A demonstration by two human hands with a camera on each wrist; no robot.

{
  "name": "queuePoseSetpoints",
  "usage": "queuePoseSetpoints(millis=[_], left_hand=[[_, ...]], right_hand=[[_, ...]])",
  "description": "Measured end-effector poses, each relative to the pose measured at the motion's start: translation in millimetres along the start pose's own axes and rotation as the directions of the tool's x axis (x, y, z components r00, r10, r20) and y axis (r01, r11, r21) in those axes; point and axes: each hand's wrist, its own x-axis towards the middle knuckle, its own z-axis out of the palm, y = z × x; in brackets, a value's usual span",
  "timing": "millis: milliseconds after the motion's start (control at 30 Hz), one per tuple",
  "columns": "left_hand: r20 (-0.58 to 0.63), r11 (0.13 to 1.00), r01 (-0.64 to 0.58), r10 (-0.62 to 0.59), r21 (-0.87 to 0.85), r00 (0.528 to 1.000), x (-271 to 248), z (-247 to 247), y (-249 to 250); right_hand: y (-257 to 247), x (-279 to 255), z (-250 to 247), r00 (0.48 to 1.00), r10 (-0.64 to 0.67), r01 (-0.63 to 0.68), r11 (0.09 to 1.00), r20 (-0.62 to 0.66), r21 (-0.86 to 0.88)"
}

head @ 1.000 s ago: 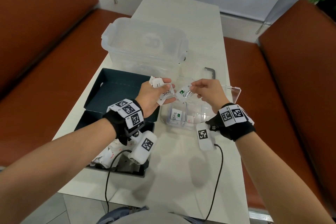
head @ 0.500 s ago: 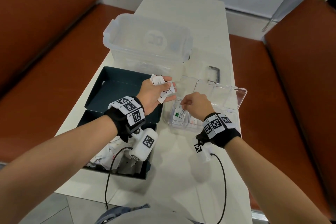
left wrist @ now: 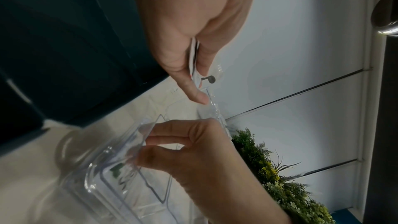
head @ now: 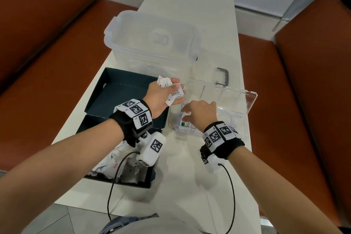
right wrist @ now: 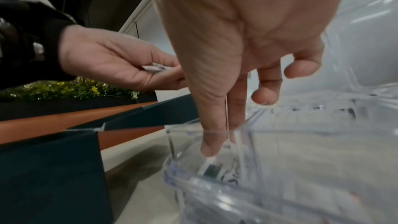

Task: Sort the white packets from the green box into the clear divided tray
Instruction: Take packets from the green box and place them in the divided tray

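My left hand (head: 161, 95) hovers over the green box lid (head: 121, 93) and grips several white Stevia packets (head: 175, 94), which show edge-on in the left wrist view (left wrist: 193, 60). My right hand (head: 199, 112) reaches down into the near-left compartment of the clear divided tray (head: 239, 119). Its thumb and forefinger pinch a white packet whose end (head: 187, 113) shows between them. Another packet with a green mark (head: 185, 124) lies flat in that compartment (right wrist: 213, 169). The green box base (head: 91, 125) near my left forearm holds several more packets (head: 112, 159).
A large clear storage bin (head: 152, 43) stands behind the green box. A grey handle (head: 223, 76) lies beyond the tray's raised lid (head: 237, 97). Orange benches (head: 294, 100) flank the narrow white table (head: 190, 176). Cables trail from both wrists toward the near edge.
My right hand has carried a packet from beside my left hand down into the tray's near-left compartment. My left hand has stayed put with its packets.
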Motion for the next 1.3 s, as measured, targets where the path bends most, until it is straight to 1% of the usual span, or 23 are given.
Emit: queuePoseSetpoints(millis=[133, 233, 433, 733, 867, 1033, 1100, 1133, 1200, 1233, 1300], left_hand=[[-0.004, 1.0, -0.001, 0.001, 0.005, 1.0, 0, 3, -2], [0.002, 1.0, 0.003, -0.003, 0.01, 1.0, 0, 6, -2], [0.002, 1.0, 0.004, -0.004, 0.021, 1.0, 3, 10, 0], [-0.011, 0.999, 0.025, -0.024, 0.036, 1.0, 1, 14, -1], [-0.014, 0.999, 0.027, -0.027, 0.019, 1.0, 0, 15, -2], [-0.033, 0.998, 0.068, -0.068, -0.015, 0.997, -3, 18, 1], [-0.026, 0.994, 0.092, -0.094, -0.056, 0.995, -4, 19, 4], [-0.016, 0.992, 0.1, -0.101, -0.073, 0.995, -5, 19, 5], [0.001, 0.992, 0.099, -0.099, -0.08, 0.995, -7, 20, 6], [0.008, 0.993, 0.092, -0.091, -0.073, 0.996, -7, 20, 7], [0.021, 0.996, 0.073, -0.072, -0.049, 0.997, -9, 22, 7]], right_hand=[[-6, -2, 6, 0.999, 0.012, -0.016, 0.994, -0.035, -0.108], [-6, -2, 9, 0.998, 0.019, -0.027, 0.991, -0.059, -0.132], [-2, -4, 12, 0.987, 0.037, -0.052, 0.994, -0.159, -0.092], [-3, -7, 19, 0.991, 0.011, -0.029, 0.992, -0.137, -0.127], [0, -9, 16, 0.986, 0.0, -0.013, 0.997, -0.167, -0.077], [8, -17, 1, 0.974, -0.045, 0.057, 0.997, -0.222, 0.044], [12, -18, -13, 0.962, -0.025, 0.067, 0.987, -0.272, 0.146], [14, -19, -21, 0.949, 0.003, 0.074, 0.97, -0.316, 0.233], [18, -19, -36, 0.919, 0.091, 0.102, 0.885, -0.383, 0.454], [19, -18, -42, 0.911, 0.135, 0.109, 0.831, -0.389, 0.545], [17, -17, -52, 0.919, 0.187, 0.091, 0.757, -0.348, 0.647]])
